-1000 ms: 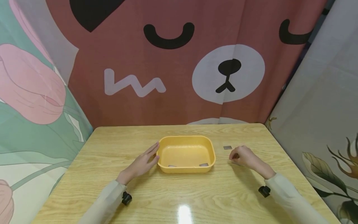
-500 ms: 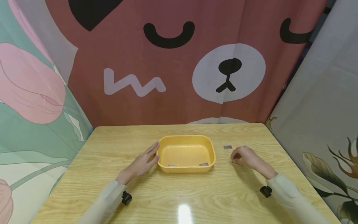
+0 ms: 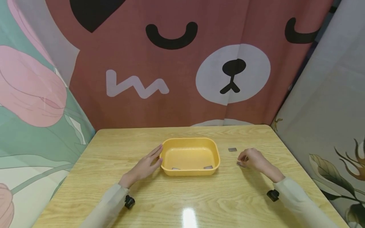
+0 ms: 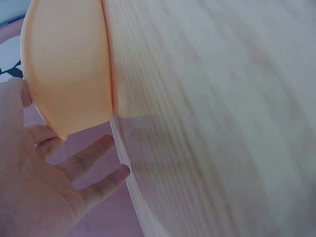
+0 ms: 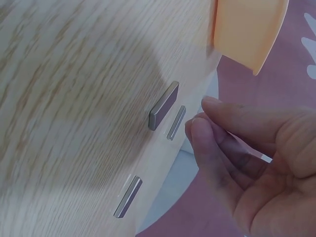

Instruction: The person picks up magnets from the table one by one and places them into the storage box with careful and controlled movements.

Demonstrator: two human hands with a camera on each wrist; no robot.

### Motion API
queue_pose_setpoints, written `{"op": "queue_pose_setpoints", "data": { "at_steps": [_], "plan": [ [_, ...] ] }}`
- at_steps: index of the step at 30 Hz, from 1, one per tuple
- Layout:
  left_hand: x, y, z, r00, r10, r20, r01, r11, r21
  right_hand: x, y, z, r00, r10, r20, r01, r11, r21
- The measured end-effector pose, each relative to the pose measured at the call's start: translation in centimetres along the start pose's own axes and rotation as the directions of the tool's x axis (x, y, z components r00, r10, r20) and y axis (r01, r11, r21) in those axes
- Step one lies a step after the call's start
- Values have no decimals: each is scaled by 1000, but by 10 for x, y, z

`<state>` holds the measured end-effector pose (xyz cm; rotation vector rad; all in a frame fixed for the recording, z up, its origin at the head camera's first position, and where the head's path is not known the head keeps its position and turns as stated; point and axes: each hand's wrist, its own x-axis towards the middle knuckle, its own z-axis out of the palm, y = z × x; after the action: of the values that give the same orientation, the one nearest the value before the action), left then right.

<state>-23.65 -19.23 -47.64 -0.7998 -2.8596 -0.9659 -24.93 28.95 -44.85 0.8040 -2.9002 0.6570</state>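
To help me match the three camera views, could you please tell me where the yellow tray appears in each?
Head: the yellow tray sits just below centre.
Left wrist: the yellow tray is upper left, cut off above.
Right wrist: the yellow tray is at the top, right of centre.
Shared landmark: the wooden tabletop.

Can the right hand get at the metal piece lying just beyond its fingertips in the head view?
Probably yes: in the head view only bare table shows between the right hand and that metal piece, and the yellow tray stands off to one side.
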Motion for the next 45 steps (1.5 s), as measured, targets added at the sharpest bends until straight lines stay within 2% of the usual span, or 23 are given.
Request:
{"op": "queue_pose_setpoints", "data": {
  "at_steps": [7,16,21,26,32,41,45],
  "plan": [
    [0,1,0,1000,7,9,-7,1000,-8,-4,3,0,1000,28,7,-28,1000,14],
    [-1,-2,2,1000,1,-3,-1,1000,3,-5,6,2,999,53,14,-52,998,-16],
    [-1,-3,3,1000,-8,-5,8,1000,6,-6,9,2,999,31,22,-31,999,-23],
    [0,-4,3,1000,11,-14,-11,1000,5,-7,9,2,999,27,36,-26,999,-37],
    [0,-5,4,1000,7,-12,-7,1000,5,-7,8,5,995,69,69,-66,997,-44],
    [-1,-1,2,1000,17,-8,-17,1000,-12,-9,5,4,981,148,128,-153,988,27],
    [-1,-1,2,1000,14,-13,-14,1000,-6,-8,5,4,979,152,135,-157,987,28]
  ]
}}
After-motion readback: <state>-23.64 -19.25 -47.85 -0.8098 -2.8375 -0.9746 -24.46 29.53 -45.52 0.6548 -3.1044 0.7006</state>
